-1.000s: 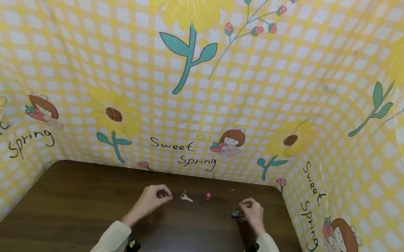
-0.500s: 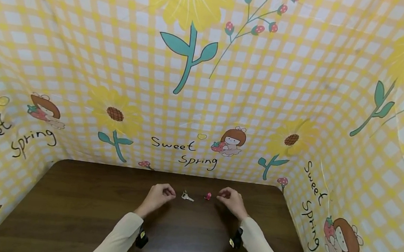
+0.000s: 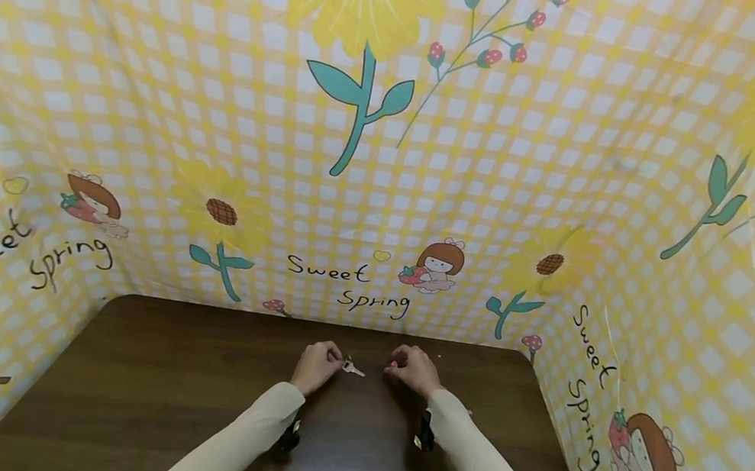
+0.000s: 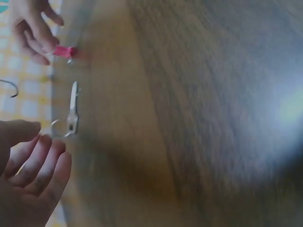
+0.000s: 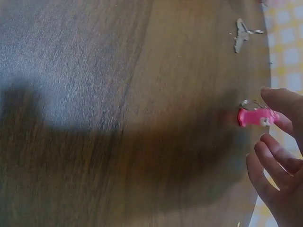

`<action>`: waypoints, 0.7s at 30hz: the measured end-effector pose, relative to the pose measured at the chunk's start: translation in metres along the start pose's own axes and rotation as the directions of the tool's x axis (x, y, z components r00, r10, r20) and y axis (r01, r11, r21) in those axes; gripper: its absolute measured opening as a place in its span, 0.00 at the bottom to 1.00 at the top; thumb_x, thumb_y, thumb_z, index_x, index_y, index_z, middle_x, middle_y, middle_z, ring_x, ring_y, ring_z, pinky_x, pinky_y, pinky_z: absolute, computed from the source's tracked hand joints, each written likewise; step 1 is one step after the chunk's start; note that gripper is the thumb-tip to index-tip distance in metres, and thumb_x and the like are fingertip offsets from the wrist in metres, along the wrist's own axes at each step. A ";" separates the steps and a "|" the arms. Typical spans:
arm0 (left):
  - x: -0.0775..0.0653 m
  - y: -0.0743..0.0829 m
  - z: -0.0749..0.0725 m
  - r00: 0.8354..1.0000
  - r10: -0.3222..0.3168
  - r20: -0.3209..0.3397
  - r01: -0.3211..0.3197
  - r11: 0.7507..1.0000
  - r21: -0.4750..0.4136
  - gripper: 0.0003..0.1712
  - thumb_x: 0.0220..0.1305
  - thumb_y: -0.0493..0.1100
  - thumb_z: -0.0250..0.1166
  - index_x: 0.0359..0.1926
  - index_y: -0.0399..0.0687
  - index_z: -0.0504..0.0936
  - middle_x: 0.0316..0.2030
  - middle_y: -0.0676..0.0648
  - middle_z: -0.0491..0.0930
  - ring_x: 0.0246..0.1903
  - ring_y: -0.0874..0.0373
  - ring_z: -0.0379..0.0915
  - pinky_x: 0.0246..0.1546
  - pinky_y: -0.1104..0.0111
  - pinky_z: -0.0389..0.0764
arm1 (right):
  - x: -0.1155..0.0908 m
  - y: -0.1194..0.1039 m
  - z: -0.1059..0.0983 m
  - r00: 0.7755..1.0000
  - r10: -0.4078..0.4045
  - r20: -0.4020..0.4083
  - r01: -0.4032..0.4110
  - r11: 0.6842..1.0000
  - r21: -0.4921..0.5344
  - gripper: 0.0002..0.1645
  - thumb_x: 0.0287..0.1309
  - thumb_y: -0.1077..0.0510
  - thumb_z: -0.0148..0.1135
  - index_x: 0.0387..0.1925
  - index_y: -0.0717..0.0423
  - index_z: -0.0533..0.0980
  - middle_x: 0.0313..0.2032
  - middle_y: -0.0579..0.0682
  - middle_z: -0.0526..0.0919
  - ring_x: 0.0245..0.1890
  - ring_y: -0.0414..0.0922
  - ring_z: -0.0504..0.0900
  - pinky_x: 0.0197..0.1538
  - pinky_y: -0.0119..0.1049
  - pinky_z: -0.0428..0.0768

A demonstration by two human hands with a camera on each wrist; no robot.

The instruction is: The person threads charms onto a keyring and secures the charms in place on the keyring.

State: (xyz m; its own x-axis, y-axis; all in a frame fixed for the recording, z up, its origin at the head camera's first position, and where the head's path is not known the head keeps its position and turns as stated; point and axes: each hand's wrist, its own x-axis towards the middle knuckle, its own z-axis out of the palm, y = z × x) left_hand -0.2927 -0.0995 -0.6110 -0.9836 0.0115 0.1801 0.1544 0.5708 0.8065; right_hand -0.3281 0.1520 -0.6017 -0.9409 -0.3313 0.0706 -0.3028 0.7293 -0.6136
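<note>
A silver key [image 3: 354, 369] with a ring lies near the table's far edge. Beside the ring is my left hand [image 3: 317, 365]; in the left wrist view its thumb and fingers are apart, the fingers loosely bent. To the right, a small pink charm [image 5: 255, 117] with a metal ring sits between the thumb and fingers of my right hand [image 3: 415, 368]. Its thumb stands apart from the charm in the right wrist view, and the index fingertip is hidden behind it. Whether a finger touches the charm, I cannot tell.
The brown wooden table [image 3: 194, 400] is enclosed by a yellow checked cloth [image 3: 323, 222] with printed flowers. Each wrist wears a black camera [image 3: 424, 431]. A tiny speck [image 3: 438, 356] lies near the far edge.
My right hand has moved left from a blue trinket with a ring, now out of sight, to the pink charm. My left hand has moved right, up to the key's ring.
</note>
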 end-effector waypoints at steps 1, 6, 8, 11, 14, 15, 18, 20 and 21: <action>0.001 0.000 0.004 1.000 -0.019 -0.007 0.020 1.000 0.003 0.06 0.62 0.32 0.75 0.30 0.41 0.85 0.24 0.50 0.82 0.25 0.59 0.77 0.30 0.62 0.80 | 0.000 -0.001 0.001 1.000 0.000 0.002 0.000 1.000 -0.013 0.13 0.60 0.58 0.78 0.44 0.58 0.85 0.38 0.51 0.82 0.40 0.50 0.83 0.44 0.50 0.81; 0.006 -0.002 0.021 0.995 -0.074 -0.062 0.075 0.997 0.022 0.10 0.65 0.40 0.76 0.31 0.41 0.84 0.24 0.49 0.82 0.24 0.56 0.78 0.29 0.59 0.80 | 0.002 -0.007 0.012 0.999 -0.037 -0.020 0.035 0.994 -0.100 0.13 0.57 0.59 0.80 0.40 0.59 0.84 0.32 0.49 0.78 0.34 0.46 0.77 0.38 0.45 0.78; 0.006 -0.002 0.027 0.992 -0.100 -0.079 0.103 0.994 0.034 0.13 0.65 0.44 0.77 0.30 0.42 0.83 0.25 0.49 0.83 0.25 0.55 0.78 0.29 0.57 0.81 | 0.002 -0.009 0.018 0.998 -0.049 -0.048 0.042 0.989 -0.143 0.11 0.57 0.61 0.80 0.37 0.59 0.84 0.31 0.49 0.76 0.32 0.46 0.76 0.36 0.44 0.78; 0.007 -0.002 0.034 0.984 -0.147 -0.096 0.152 0.987 0.046 0.16 0.64 0.48 0.78 0.29 0.45 0.83 0.25 0.49 0.82 0.24 0.54 0.78 0.29 0.56 0.81 | 0.000 -0.012 0.025 0.995 -0.053 -0.089 0.036 0.982 -0.186 0.09 0.57 0.63 0.79 0.33 0.57 0.83 0.30 0.48 0.75 0.31 0.46 0.76 0.35 0.42 0.77; 0.008 -0.002 0.038 0.979 -0.167 -0.115 0.176 0.982 0.065 0.15 0.61 0.46 0.80 0.26 0.46 0.83 0.24 0.49 0.83 0.23 0.53 0.78 0.28 0.55 0.81 | 0.000 -0.014 0.029 0.990 -0.067 -0.126 0.039 0.976 -0.216 0.09 0.57 0.65 0.78 0.29 0.56 0.82 0.29 0.48 0.76 0.30 0.46 0.77 0.34 0.42 0.79; 0.009 -0.003 0.040 0.979 -0.162 -0.125 0.172 0.982 0.074 0.15 0.61 0.45 0.80 0.25 0.45 0.83 0.24 0.49 0.83 0.23 0.53 0.78 0.28 0.55 0.81 | 0.000 -0.014 0.030 0.988 -0.071 -0.136 0.039 0.974 -0.225 0.09 0.57 0.66 0.78 0.28 0.55 0.82 0.28 0.48 0.76 0.29 0.47 0.77 0.34 0.42 0.79; 0.010 -0.004 0.041 0.977 -0.157 -0.146 0.171 0.981 0.092 0.14 0.59 0.42 0.80 0.23 0.46 0.84 0.23 0.49 0.83 0.23 0.53 0.78 0.28 0.55 0.81 | 0.000 -0.014 0.032 0.981 -0.088 -0.170 0.043 0.966 -0.255 0.10 0.58 0.67 0.77 0.27 0.55 0.82 0.28 0.48 0.78 0.29 0.47 0.79 0.34 0.41 0.81; 0.010 -0.005 0.042 0.975 -0.164 -0.152 0.180 0.979 0.093 0.14 0.59 0.42 0.80 0.23 0.46 0.84 0.24 0.49 0.84 0.23 0.53 0.78 0.28 0.55 0.81 | 0.001 -0.014 0.033 0.977 -0.096 -0.188 0.044 0.963 -0.267 0.10 0.58 0.67 0.77 0.26 0.55 0.83 0.27 0.48 0.79 0.29 0.47 0.81 0.34 0.42 0.82; 0.010 -0.005 0.042 0.974 -0.169 -0.152 0.185 0.978 0.093 0.14 0.59 0.42 0.80 0.23 0.46 0.85 0.24 0.49 0.84 0.23 0.53 0.78 0.28 0.55 0.81 | 0.001 -0.013 0.034 0.976 -0.094 -0.195 0.039 0.963 -0.265 0.10 0.58 0.67 0.77 0.27 0.55 0.83 0.27 0.48 0.80 0.29 0.47 0.82 0.34 0.42 0.83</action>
State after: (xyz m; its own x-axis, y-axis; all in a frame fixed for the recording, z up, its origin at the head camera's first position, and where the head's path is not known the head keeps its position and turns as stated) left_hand -0.3073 -0.0679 -0.6372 -0.9698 -0.2099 0.1242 -0.0392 0.6367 0.7701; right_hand -0.3199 0.1217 -0.6198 -0.9199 -0.2750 0.2796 -0.3691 0.8481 -0.3801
